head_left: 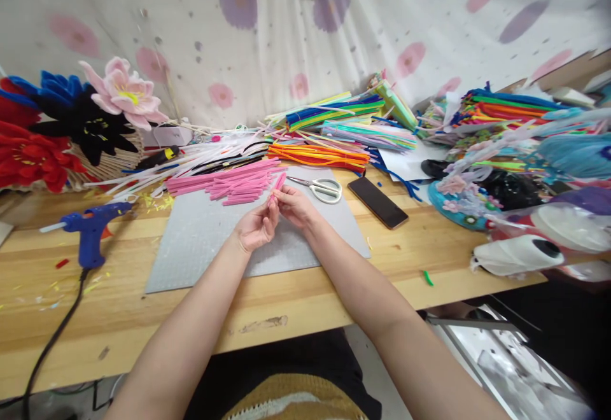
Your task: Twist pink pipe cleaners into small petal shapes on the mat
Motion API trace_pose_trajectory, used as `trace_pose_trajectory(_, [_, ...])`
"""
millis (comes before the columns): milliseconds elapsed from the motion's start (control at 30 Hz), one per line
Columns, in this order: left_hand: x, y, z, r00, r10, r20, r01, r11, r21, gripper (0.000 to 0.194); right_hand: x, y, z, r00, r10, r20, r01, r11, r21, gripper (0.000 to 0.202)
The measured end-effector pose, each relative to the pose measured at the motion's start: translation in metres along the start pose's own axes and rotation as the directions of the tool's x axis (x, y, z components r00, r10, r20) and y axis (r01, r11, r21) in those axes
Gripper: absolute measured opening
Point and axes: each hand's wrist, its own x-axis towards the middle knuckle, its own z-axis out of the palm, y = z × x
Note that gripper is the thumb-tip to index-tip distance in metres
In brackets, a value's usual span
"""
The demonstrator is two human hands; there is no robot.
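My left hand (258, 224) and my right hand (293, 205) meet above the grey cutting mat (191, 242). Between their fingertips is a short pink pipe cleaner piece (279, 182), pinched by both hands; its lower end is hidden by the fingers. Just left of the hands lies a pile of cut pink pipe cleaners (241, 184), with longer pink ones behind. White-handled scissors (326, 190) rest on the mat to the right of my right hand.
A blue glue gun (90, 232) stands at the left, its cord running to the front edge. A phone (378, 202) lies right of the mat. Colourful pipe cleaner bundles (317, 155) line the back. Fluffy flowers (126, 95) are at the left, a white roll (518, 254) at the right.
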Motion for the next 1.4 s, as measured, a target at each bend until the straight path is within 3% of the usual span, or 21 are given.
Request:
trace_pose_trajectory(167, [0.001, -0.001, 0.004, 1.0, -0.015, 0.007, 0.015, 0.997, -0.07, 0.011, 0.004, 0.002, -0.005, 0.999, -0.044, 0.014, 0.045, 0.994, -0.097, 0.04])
trace_pose_trajectory(300, [0.004, -0.005, 0.011, 0.99, 0.023, -0.142, -0.032, 0.998, -0.063, 0.009, 0.005, 0.001, -0.008, 0.995, -0.098, 0.008, 0.097, 0.957, -0.275, 0.038])
trace_pose_trajectory(400, [0.006, -0.007, 0.016, 0.928, 0.206, -0.311, -0.186, 0.978, 0.092, 0.007, 0.005, 0.0, -0.008, 0.99, -0.143, 0.001, 0.132, 0.911, -0.391, 0.035])
trace_pose_trajectory(467, [0.005, -0.007, 0.017, 0.874, 0.342, -0.346, -0.286, 0.936, 0.204, 0.009, 0.007, 0.0, -0.007, 0.988, -0.155, -0.018, 0.134, 0.898, -0.42, 0.034])
trace_pose_trajectory(533, [0.004, -0.006, 0.014, 0.864, 0.403, -0.303, -0.335, 0.908, 0.25, 0.008, 0.008, 0.001, -0.005, 0.984, -0.172, -0.046, 0.135, 0.888, -0.44, 0.033])
trace_pose_trajectory(667, [0.003, -0.001, 0.001, 0.91, 0.379, -0.168, -0.324, 0.903, 0.282, 0.017, 0.009, 0.003, -0.003, 0.98, -0.183, -0.081, 0.12, 0.86, -0.495, 0.029])
trace_pose_trajectory(833, [0.004, 0.006, -0.016, 0.943, 0.293, -0.159, -0.229, 0.915, 0.331, 0.014, 0.008, 0.005, -0.005, 1.0, -0.03, -0.005, 0.025, 0.887, -0.461, 0.031])
trace_pose_trajectory(1000, [0.0, 0.01, -0.025, 0.961, 0.248, -0.117, -0.192, 0.913, 0.361, 0.015, 0.009, 0.008, -0.004, 0.998, 0.017, 0.066, 0.014, 0.895, -0.445, 0.036])
trace_pose_trajectory(1200, [-0.008, 0.007, -0.023, 0.947, 0.296, -0.123, -0.224, 0.887, 0.404, 0.019, 0.003, 0.002, 0.003, 0.985, -0.17, 0.007, 0.148, 0.837, -0.527, 0.035])
trace_pose_trajectory(1400, [-0.009, 0.005, -0.021, 0.965, 0.259, -0.044, -0.208, 0.856, 0.474, 0.024, 0.004, -0.002, 0.004, 0.967, -0.24, 0.087, 0.242, 0.751, -0.614, 0.035])
